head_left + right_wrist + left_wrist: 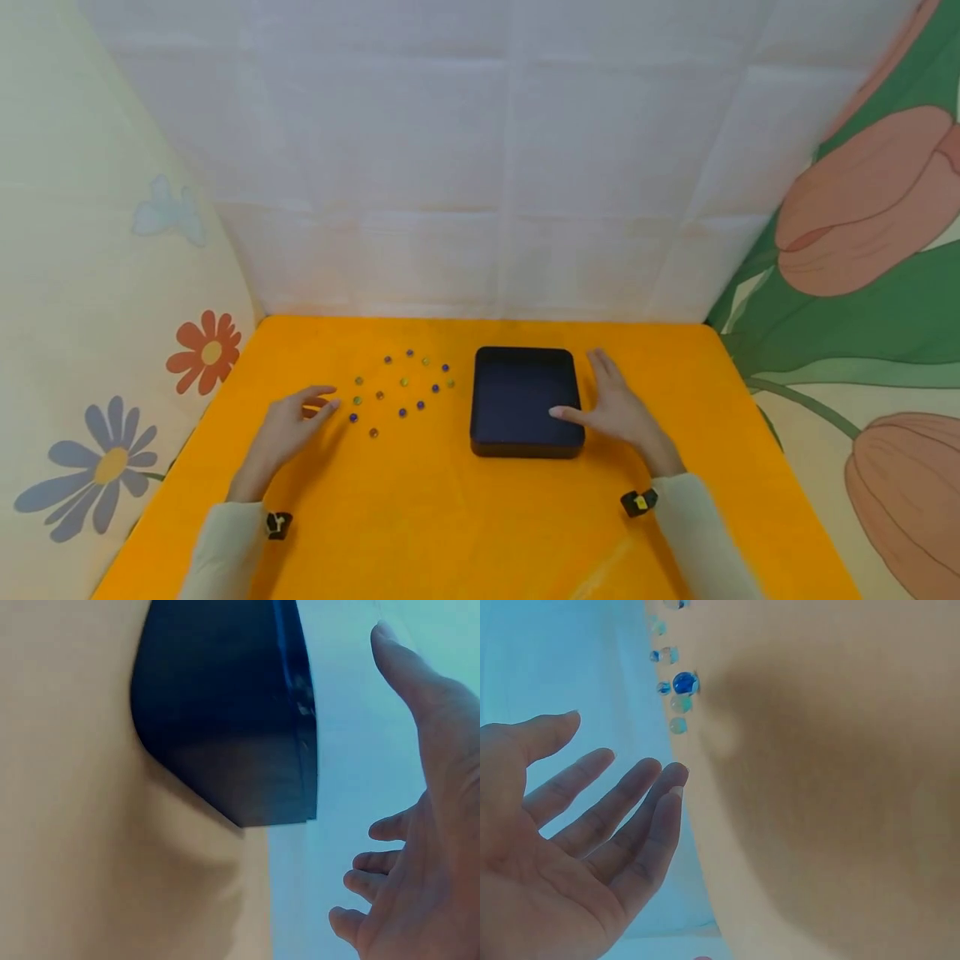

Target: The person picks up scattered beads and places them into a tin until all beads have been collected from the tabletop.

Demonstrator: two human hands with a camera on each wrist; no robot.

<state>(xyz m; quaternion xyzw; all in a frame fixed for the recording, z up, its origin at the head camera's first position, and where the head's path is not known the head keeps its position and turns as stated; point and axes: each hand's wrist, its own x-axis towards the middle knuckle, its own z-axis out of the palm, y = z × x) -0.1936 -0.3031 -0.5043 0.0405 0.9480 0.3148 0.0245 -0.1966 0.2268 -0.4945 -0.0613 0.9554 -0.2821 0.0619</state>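
Observation:
Several small glass marbles (405, 382), blue, green-yellow and amber, lie scattered on the orange tabletop (420, 517), left of the middle. My left hand (288, 423) hovers just left of them, fingers loosely bent and nothing held. In the left wrist view a blue marble (685, 683) stands out among the others, apart from the fingertips (676, 776). A black square tray (527, 450) sits right of the marbles. Beside its right edge is my right hand (617, 408), fingers spread, the thumb over the rim. The right wrist view has the tray's side (225, 765) apart from the hand.
A white cloth (480, 183) hangs behind the table. Flower-patterned cloths stand along the left (112, 333) and right (862, 350) sides. Each wrist wears a small black device, one on the left (278, 525) and one on the right (638, 502).

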